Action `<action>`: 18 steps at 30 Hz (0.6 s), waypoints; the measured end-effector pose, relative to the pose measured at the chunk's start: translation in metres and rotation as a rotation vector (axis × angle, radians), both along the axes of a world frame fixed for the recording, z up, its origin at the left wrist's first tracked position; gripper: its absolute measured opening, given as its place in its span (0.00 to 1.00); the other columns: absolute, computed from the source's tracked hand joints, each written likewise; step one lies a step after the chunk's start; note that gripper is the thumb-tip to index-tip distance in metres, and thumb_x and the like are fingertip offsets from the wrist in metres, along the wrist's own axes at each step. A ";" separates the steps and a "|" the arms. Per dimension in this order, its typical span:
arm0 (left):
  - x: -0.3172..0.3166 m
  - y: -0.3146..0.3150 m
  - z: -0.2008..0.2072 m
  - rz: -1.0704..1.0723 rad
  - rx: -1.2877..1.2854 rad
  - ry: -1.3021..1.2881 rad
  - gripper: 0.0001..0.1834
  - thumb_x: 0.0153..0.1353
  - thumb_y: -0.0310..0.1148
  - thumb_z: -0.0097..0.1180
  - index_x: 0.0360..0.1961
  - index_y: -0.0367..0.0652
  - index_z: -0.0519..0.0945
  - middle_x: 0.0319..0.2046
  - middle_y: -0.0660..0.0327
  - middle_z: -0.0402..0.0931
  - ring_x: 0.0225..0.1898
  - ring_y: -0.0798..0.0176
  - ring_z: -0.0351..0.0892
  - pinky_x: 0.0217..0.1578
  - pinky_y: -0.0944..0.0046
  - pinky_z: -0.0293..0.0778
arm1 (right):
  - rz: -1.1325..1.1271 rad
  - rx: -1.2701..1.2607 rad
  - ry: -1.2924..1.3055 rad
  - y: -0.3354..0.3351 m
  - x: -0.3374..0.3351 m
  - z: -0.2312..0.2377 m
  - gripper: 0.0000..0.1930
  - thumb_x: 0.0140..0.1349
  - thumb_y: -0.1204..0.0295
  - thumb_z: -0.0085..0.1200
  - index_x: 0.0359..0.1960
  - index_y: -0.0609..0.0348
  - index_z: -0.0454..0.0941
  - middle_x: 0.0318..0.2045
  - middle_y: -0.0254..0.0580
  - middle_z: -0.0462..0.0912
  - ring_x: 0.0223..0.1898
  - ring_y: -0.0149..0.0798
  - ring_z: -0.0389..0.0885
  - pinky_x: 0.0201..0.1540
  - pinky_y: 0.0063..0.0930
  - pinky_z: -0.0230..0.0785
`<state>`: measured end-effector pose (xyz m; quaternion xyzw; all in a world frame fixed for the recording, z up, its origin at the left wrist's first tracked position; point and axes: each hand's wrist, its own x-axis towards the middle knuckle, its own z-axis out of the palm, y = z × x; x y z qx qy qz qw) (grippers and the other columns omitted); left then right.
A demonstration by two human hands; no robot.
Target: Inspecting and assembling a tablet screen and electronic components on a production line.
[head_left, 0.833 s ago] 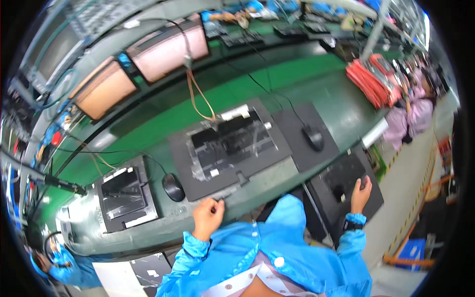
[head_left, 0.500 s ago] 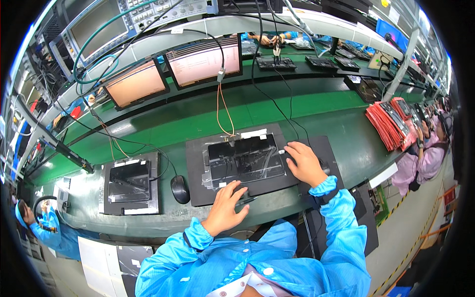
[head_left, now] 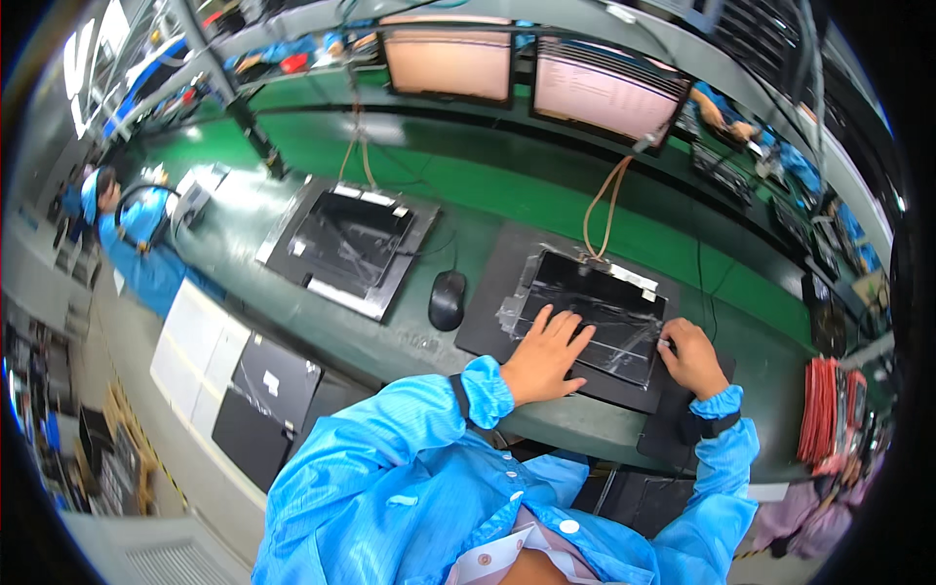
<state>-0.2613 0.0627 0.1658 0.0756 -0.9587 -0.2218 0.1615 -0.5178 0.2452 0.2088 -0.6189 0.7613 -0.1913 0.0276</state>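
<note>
A dark flat screen panel (head_left: 600, 307), glossy under crinkled clear film, lies on a black mat (head_left: 492, 283). A pair of orange-tan wires (head_left: 606, 205) runs down to its far edge. My left hand (head_left: 548, 359) lies over the panel's near left part, fingers spread and holding nothing. At the panel's right edge is my right hand (head_left: 694, 359), its thumb and fingers pinched together. Something small and whitish shows at those fingertips, too small to name. White tape pieces (head_left: 634, 278) sit along the far edge.
A black mouse (head_left: 447, 300) stands left of the mat. Farther left lies a second panel (head_left: 351, 239) on its own mat. Two lit monitors (head_left: 609, 93) stand behind. Red sleeves (head_left: 824, 409) are stacked at the right. A person in blue (head_left: 136, 239) is at far left.
The view has swung left, so the bench appears shifted right and tilted. My left hand has moved from the panel's near edge onto its surface. My right fingers have closed at the right edge.
</note>
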 end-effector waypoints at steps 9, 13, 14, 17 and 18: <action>-0.009 0.015 -0.006 0.162 -0.257 0.259 0.37 0.57 0.31 0.58 0.69 0.39 0.65 0.68 0.41 0.62 0.70 0.37 0.60 0.69 0.33 0.54 | -0.164 0.152 -0.048 -0.004 0.051 0.089 0.07 0.52 0.76 0.60 0.31 0.62 0.74 0.19 0.46 0.78 0.20 0.40 0.79 0.26 0.32 0.70; -0.010 0.006 -0.002 0.092 -0.203 0.327 0.30 0.56 0.29 0.57 0.63 0.38 0.71 0.64 0.42 0.68 0.64 0.37 0.68 0.64 0.41 0.65 | -0.157 0.141 -0.057 -0.011 0.069 0.112 0.08 0.52 0.75 0.62 0.31 0.63 0.76 0.18 0.44 0.77 0.18 0.34 0.74 0.25 0.30 0.68; -0.005 0.001 0.010 0.069 -0.129 0.354 0.28 0.53 0.26 0.58 0.59 0.37 0.74 0.61 0.43 0.70 0.62 0.38 0.70 0.61 0.44 0.68 | -0.124 0.050 -0.005 -0.012 0.072 0.119 0.10 0.52 0.74 0.64 0.34 0.63 0.78 0.20 0.44 0.78 0.18 0.33 0.75 0.24 0.29 0.67; 0.030 -0.012 0.034 0.185 -0.130 0.501 0.31 0.43 0.20 0.62 0.54 0.38 0.79 0.52 0.47 0.80 0.53 0.43 0.81 0.55 0.50 0.78 | -0.307 -0.033 0.045 -0.025 0.105 0.153 0.18 0.52 0.70 0.69 0.45 0.60 0.83 0.34 0.44 0.84 0.30 0.39 0.81 0.34 0.32 0.72; 0.046 -0.014 0.049 0.176 -0.042 0.494 0.31 0.44 0.17 0.62 0.55 0.38 0.79 0.53 0.47 0.81 0.54 0.45 0.82 0.53 0.51 0.80 | -0.254 -0.211 0.296 -0.021 0.108 0.155 0.19 0.52 0.69 0.69 0.46 0.60 0.83 0.41 0.45 0.83 0.38 0.43 0.80 0.41 0.36 0.71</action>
